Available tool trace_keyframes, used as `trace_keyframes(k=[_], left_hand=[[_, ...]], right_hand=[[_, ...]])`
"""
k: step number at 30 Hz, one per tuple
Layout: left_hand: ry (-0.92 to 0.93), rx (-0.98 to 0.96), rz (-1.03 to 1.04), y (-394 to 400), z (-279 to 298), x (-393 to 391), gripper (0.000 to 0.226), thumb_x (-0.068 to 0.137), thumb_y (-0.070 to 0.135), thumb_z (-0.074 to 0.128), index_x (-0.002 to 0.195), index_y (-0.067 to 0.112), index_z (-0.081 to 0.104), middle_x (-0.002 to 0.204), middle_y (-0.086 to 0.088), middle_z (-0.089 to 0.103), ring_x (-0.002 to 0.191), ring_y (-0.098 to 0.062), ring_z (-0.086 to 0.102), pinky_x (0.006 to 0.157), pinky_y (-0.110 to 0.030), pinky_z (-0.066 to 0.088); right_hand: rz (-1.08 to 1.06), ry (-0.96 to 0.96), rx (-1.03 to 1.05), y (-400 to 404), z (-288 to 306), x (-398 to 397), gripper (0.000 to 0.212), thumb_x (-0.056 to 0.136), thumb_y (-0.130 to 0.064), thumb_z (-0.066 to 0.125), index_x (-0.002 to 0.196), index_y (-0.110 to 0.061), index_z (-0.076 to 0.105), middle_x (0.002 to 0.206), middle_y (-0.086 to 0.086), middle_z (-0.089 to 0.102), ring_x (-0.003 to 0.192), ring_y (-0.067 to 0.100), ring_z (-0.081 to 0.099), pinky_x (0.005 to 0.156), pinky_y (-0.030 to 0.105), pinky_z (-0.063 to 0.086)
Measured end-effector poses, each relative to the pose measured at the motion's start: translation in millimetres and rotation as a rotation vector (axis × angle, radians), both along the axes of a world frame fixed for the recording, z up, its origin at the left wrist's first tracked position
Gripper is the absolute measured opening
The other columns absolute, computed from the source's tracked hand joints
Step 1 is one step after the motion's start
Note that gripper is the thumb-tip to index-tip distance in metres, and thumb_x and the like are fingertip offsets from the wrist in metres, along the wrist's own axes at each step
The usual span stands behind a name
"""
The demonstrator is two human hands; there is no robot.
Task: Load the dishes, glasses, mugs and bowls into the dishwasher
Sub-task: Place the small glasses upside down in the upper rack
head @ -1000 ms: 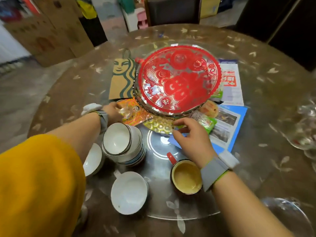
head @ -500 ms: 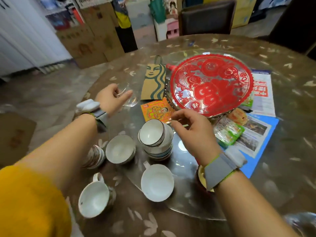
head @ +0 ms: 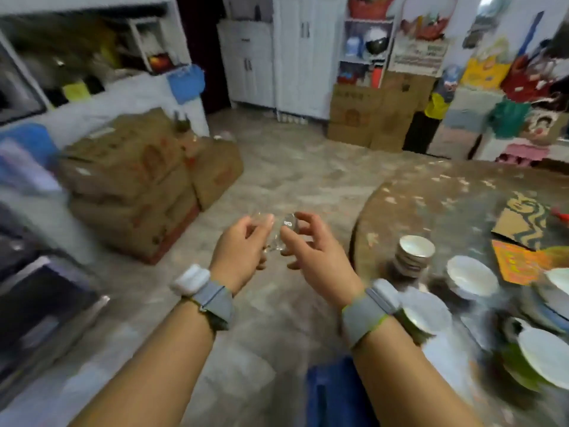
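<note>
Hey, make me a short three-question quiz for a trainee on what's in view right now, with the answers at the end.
1. True or false: the small clear glass stands on the round brown patterned table.
2. Which holds the glass? A) left hand alone B) right hand alone C) both hands
3. Fill in: the stack of small white bowls stands near the table's ____ edge in the picture.

Key:
1. False; it is held in the air over the floor.
2. C; it sits between the fingers of both hands.
3. Left.
</note>
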State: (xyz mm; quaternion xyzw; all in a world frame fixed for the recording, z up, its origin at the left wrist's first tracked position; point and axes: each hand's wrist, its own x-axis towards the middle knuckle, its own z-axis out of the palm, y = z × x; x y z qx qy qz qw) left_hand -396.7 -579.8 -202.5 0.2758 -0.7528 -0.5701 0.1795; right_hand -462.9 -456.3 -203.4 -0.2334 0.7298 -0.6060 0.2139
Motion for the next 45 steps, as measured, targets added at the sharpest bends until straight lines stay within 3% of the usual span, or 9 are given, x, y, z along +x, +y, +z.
trace_keyframes(k=[7,13,17,20,26,30,34,37,45], left_hand=[[-0.009,0.174,0.534,-189.0,-3.4,242.2,0.042,0.095,0.048,0.049,0.1,0.008,0.059,0.075,-0.009,0.056,0.063,-0.022,0.056,0.063,-0.037,0.054],[0.008,0.261,0.809,-271.4,-29.0,329.7,0.034,0.097,0.053,0.04,0.105,0.022,0.052,0.096,-0.006,0.065,0.08,-0.022,0.068,0.073,-0.036,0.06],[-0.004,0.264,0.944,-348.9,-41.6,358.7,0.026,0.097,0.044,0.048,0.116,0.026,0.041,0.104,-0.003,0.062,0.084,-0.021,0.07,0.079,-0.039,0.06],[0.0,0.341,0.963,-409.0,-47.3,372.2,0.025,0.095,0.041,0.054,0.118,0.032,0.048,0.104,-0.005,0.066,0.089,-0.023,0.071,0.081,-0.045,0.059],[-0.001,0.322,1.05,-553.4,-35.5,382.3,0.021,0.099,0.033,0.049,0.118,0.026,0.053,0.107,-0.007,0.068,0.092,-0.024,0.07,0.079,-0.041,0.059],[-0.021,0.313,1.142,-629.3,-43.2,412.5,0.025,0.102,0.032,0.042,0.123,0.023,0.049,0.112,-0.01,0.064,0.094,-0.028,0.068,0.077,-0.043,0.059],[-0.014,0.392,1.216,-682.4,-57.6,441.6,0.026,0.103,0.032,0.038,0.124,0.022,0.05,0.107,-0.009,0.063,0.089,-0.026,0.067,0.077,-0.039,0.057],[-0.04,0.512,1.207,-745.8,-94.5,480.5,0.029,0.103,0.035,0.036,0.127,0.023,0.049,0.107,-0.01,0.062,0.094,-0.028,0.066,0.085,-0.043,0.057],[-0.394,0.581,1.036,-868.3,-153.3,563.5,0.011,0.099,0.029,0.046,0.103,0.023,0.055,0.091,-0.004,0.058,0.092,-0.025,0.063,0.085,-0.04,0.055]], right_hand=[[0.532,-0.317,-0.027,-249.8,-5.2,198.6,0.026,0.095,-0.025,0.059,0.12,-0.024,0.05,0.103,0.02,0.063,0.073,0.031,0.065,0.068,0.04,0.053],[0.717,-0.256,0.033,-359.0,-22.7,277.6,0.026,0.09,-0.02,0.067,0.113,-0.023,0.056,0.084,0.008,0.066,0.063,0.021,0.065,0.06,0.033,0.054],[0.794,-0.232,0.076,-455.6,-46.4,297.5,0.033,0.081,-0.025,0.075,0.108,-0.033,0.058,0.097,0.012,0.065,0.072,0.025,0.068,0.066,0.038,0.058],[0.843,-0.263,0.073,-521.6,-58.6,305.1,0.032,0.082,-0.023,0.075,0.108,-0.031,0.059,0.099,0.013,0.066,0.079,0.024,0.067,0.064,0.033,0.056],[1.042,-0.144,0.108,-700.7,-60.2,311.9,0.037,0.077,-0.037,0.076,0.108,-0.04,0.056,0.103,-0.005,0.065,0.098,0.018,0.064,0.089,0.043,0.055],[1.202,-0.076,0.141,-783.6,-55.5,343.3,0.056,0.061,-0.034,0.084,0.107,-0.044,0.052,0.107,-0.003,0.066,0.097,0.019,0.066,0.08,0.045,0.058],[1.288,-0.031,0.201,-835.7,-60.6,373.2,0.049,0.079,-0.018,0.078,0.116,-0.029,0.048,0.105,-0.008,0.06,0.087,0.021,0.068,0.065,0.026,0.059],[1.257,0.008,0.279,-894.1,-89.0,415.8,0.046,0.081,-0.02,0.076,0.116,-0.025,0.047,0.107,-0.007,0.058,0.087,0.021,0.067,0.066,0.029,0.06],[1.152,0.296,0.516,-1016.1,-126.4,467.4,0.042,0.076,-0.025,0.079,0.104,-0.03,0.048,0.09,-0.015,0.055,0.075,-0.001,0.054,0.056,0.016,0.043]])
